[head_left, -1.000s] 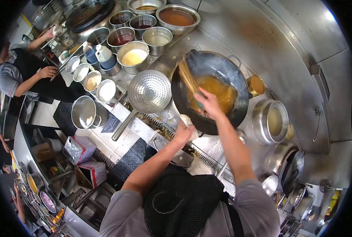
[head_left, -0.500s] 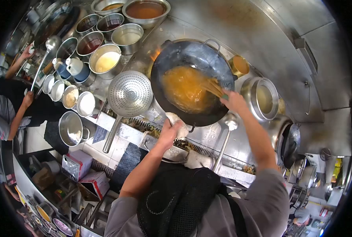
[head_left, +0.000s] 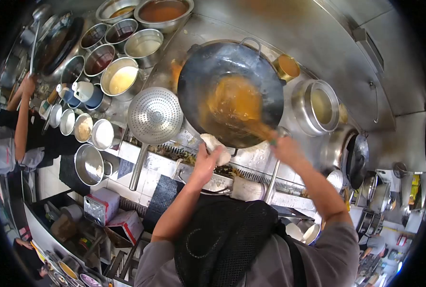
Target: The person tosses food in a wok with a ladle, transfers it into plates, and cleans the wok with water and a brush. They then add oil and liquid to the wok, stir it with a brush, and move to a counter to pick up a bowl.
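Observation:
A large dark wok (head_left: 193,71) stands on the stove, with brown liquid (head_left: 234,98) blurred by motion inside it. My right hand (head_left: 288,150) is closed round the end of a bamboo brush (head_left: 258,128), whose far end reaches into the liquid. At the wok's near edge, my left hand (head_left: 207,165) grips a folded white cloth (head_left: 216,147) beside the lower handle. Left of the wok lies a perforated steel strainer (head_left: 155,115), its handle toward me. A long-handled ladle (head_left: 274,174) rests just left of my right forearm.
Metal bowls of sauces (head_left: 122,79) and smaller pots of powder (head_left: 103,134) stand at the left. Flame (head_left: 176,69) shows at the wok's left side. Steel pots (head_left: 324,106) stand at the right. A co-worker's arms (head_left: 24,105) hold a ladle (head_left: 34,45) at far left.
The brush and my right hand have swept slightly down, and the liquid has shifted in the wok. My left hand keeps its grip on the cloth. The co-worker's ladle has moved up and left.

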A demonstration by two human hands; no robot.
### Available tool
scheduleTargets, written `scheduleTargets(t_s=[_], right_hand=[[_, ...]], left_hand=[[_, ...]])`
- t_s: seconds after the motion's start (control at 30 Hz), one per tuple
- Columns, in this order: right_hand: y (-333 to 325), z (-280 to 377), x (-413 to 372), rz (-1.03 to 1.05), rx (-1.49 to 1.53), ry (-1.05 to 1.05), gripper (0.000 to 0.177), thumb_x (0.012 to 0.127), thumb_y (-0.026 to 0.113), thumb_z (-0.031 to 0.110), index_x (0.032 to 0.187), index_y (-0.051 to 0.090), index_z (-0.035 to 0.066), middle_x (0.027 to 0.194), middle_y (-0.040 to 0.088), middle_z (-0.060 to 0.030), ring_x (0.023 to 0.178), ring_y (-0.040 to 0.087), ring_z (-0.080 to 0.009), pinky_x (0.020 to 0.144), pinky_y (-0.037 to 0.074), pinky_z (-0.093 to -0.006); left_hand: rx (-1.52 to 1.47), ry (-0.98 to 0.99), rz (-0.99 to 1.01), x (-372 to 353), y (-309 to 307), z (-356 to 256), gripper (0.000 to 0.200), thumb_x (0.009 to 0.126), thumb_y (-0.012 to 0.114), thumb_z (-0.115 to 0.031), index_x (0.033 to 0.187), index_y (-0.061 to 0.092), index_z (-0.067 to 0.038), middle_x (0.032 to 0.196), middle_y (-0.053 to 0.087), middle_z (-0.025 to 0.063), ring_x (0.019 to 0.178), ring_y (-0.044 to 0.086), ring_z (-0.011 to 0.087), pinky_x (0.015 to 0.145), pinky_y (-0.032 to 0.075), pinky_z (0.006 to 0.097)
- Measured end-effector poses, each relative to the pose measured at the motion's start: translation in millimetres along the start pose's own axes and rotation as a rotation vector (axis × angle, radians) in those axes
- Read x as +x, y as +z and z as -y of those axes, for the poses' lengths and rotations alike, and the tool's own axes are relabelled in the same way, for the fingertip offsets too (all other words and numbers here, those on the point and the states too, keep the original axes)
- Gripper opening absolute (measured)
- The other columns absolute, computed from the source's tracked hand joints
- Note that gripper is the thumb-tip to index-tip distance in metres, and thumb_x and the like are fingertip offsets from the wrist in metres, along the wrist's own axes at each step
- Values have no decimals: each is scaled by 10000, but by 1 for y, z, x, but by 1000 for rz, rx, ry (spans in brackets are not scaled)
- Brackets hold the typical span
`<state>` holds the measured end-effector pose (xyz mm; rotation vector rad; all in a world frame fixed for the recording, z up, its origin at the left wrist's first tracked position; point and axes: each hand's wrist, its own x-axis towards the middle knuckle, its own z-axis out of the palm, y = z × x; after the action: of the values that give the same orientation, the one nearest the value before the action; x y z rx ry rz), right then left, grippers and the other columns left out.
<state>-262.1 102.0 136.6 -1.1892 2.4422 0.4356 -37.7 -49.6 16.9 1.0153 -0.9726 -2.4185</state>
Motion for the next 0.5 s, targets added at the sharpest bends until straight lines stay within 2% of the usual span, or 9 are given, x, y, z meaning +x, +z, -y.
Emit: scheduleTargets(t_s=[0.07, 0.13, 0.2, 0.27, 0.33, 0.4, 0.5], right_hand=[[-21, -17, 35, -80, -46, 165, 464, 892, 619, 321, 1312, 475, 186, 1044, 638, -254, 913, 662, -432, 807, 544, -505], [-27, -6, 94, -242, 60, 170, 482, 880, 632, 334, 1316, 493, 183, 1058, 651, -253, 930, 657, -438, 823, 537, -507], [-27, 18, 145, -328, 359, 66, 538, 872, 638, 365, 1353, 510, 160, 1076, 664, -255, 959, 652, -429, 833, 525, -516], [1, 54, 184, -387, 553, 12, 603, 871, 636, 387, 1391, 499, 113, 1080, 669, -255, 975, 658, -404, 857, 519, -498], [12, 100, 183, -322, 883, -26, 643, 878, 630, 390, 1409, 472, 63, 1059, 670, -268, 967, 663, -404, 880, 514, -460], [-26, 141, 131, -6, 1070, 74, 645, 877, 631, 383, 1405, 473, 49, 1067, 665, -273, 984, 661, -402, 901, 504, -433], [6, 133, 104, -139, 881, -145, 604, 881, 628, 386, 1385, 503, 76, 1089, 646, -296, 957, 662, -412, 883, 509, -441]], left_hand=[[36, 36, 39, 2, 1, -6, 373, 928, 611, -92, 1250, 474, 37, 1163, 599, 100, 1040, 591, 178, 864, 497, 319], [-2, -23, 26, -3, 5, -15, 365, 930, 610, -94, 1248, 486, 36, 1175, 596, 96, 1055, 579, 170, 890, 480, 315], [-7, -31, 17, -5, 6, -16, 369, 926, 614, -94, 1246, 485, 36, 1179, 591, 95, 1040, 576, 165, 914, 467, 320], [-91, -3, 22, -3, 7, -13, 377, 914, 638, -110, 1216, 472, 44, 1097, 601, 119, 992, 595, 187, 859, 496, 325], [-72, 1, 5, -2, 8, -12, 376, 914, 635, -107, 1217, 472, 43, 1093, 601, 116, 987, 598, 187, 857, 498, 323], [-56, 2, -3, 1, 9, -8, 375, 914, 633, -104, 1219, 471, 43, 1089, 601, 113, 981, 601, 186, 855, 500, 320], [-85, 37, -21, -1, 10, -5, 386, 924, 625, -113, 1243, 453, 17, 1088, 601, 107, 958, 616, 188, 798, 526, 323]])
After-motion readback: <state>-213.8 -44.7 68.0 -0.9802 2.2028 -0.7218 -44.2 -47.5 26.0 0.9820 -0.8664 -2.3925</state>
